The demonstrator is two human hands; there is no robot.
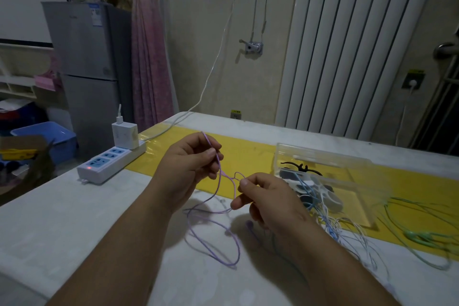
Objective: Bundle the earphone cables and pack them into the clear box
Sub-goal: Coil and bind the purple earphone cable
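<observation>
Head view, down onto a white table (74, 218). Between two raised hands, a purple earphone cable (220, 176): pinched high by curled fingers of the left hand (191, 164), pinched lower at a small loop by thumb and forefinger of the right hand (268, 199). Beneath both, slack loops on the tabletop. Just right of the right hand, the clear box (323, 155), with blue and white cables (330, 226) trailing out.

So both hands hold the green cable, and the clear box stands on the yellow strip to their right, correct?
Not quite. In the head view the left hand and right hand pinch the purple cable, not a green one; the green cable lies further right, untouched. The clear box does stand on the yellow strip.
</observation>
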